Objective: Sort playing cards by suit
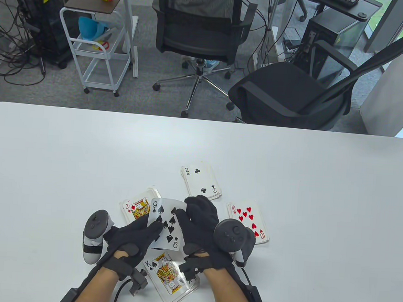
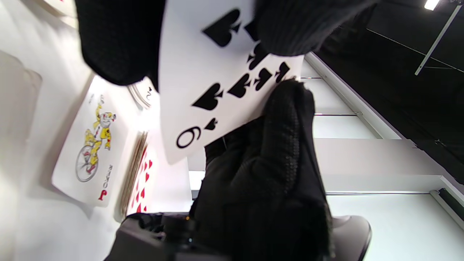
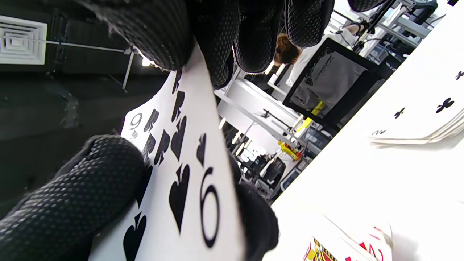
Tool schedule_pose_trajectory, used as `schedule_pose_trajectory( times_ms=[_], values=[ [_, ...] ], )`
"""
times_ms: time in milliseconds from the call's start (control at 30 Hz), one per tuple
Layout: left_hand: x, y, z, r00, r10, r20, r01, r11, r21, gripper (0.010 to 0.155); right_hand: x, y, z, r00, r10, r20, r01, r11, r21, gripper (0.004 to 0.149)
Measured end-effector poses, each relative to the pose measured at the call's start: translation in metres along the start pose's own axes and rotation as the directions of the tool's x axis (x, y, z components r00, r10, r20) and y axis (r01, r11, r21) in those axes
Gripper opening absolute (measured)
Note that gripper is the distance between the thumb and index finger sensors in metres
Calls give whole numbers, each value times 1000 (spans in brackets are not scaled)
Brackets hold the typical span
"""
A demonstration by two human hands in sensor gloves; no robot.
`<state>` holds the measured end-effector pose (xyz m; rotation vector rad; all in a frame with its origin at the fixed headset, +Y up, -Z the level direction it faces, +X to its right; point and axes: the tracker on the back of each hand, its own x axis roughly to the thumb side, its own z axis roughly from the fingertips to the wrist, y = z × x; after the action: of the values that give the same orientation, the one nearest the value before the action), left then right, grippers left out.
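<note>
A nine of spades point(image 1: 167, 224) hangs face up above the table, and both hands pinch it. My left hand point(image 1: 147, 231) holds its near left edge, thumb on top. My right hand point(image 1: 192, 214) grips its right side. The left wrist view shows the card point(image 2: 214, 87) close up, and so does the right wrist view point(image 3: 188, 170). Face-up piles lie around it: two of clubs point(image 1: 201, 182) behind, ten of hearts point(image 1: 251, 223) to the right, jack of diamonds point(image 1: 136, 209) to the left, king of spades point(image 1: 168, 274) in front.
A joker point(image 2: 90, 145) lies face up beside the hearts pile point(image 2: 139, 181) in the left wrist view; the table view hides it. Two office chairs point(image 1: 200, 26) and a white cart point(image 1: 98, 47) stand beyond the table's far edge point(image 1: 203, 118).
</note>
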<state>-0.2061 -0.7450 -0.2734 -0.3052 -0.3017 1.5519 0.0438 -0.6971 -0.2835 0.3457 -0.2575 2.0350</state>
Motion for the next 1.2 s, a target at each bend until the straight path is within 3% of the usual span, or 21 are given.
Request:
schedule_pose_trajectory(
  times_ms=[200,300,400,433,467,500,667,733,867,1067,1167,1200],
  values=[
    [4,9,5,999,47,27,-48,998,31,73,-8,-16,-2,998,-39,-42,36,997,-68,37],
    [10,20,9,996,54,73,-61,993,101,75,-16,-21,-6,989,-22,-147,25,1000,15,37],
    [15,32,13,994,55,99,-69,986,152,72,-21,-17,-10,980,60,-188,-28,985,169,37],
    [16,35,14,992,58,108,-75,983,167,72,-20,-12,-12,976,123,-182,-69,957,282,36],
    [17,38,15,991,60,119,-82,979,188,71,-18,-4,-12,958,233,-166,-140,888,439,36],
    [17,41,16,990,59,125,-83,976,202,71,-18,1,-11,943,295,-153,-179,838,515,37],
    [18,46,18,991,39,127,-67,971,229,69,-10,45,-1,914,402,-57,-258,683,684,37],
    [18,45,17,991,41,125,-68,973,221,68,-7,56,2,903,429,-26,-302,677,671,38],
    [17,43,16,993,29,114,-52,977,206,67,-5,75,8,795,598,103,-517,580,629,38],
    [17,40,14,993,31,112,-51,983,178,65,-6,77,9,727,674,127,-598,531,600,45],
    [16,36,14,994,8,108,-27,984,178,65,-1,63,5,765,635,109,-585,614,529,52],
    [16,35,14,994,-15,104,-4,983,181,65,3,49,1,795,598,95,-568,682,461,56]
  ],
)
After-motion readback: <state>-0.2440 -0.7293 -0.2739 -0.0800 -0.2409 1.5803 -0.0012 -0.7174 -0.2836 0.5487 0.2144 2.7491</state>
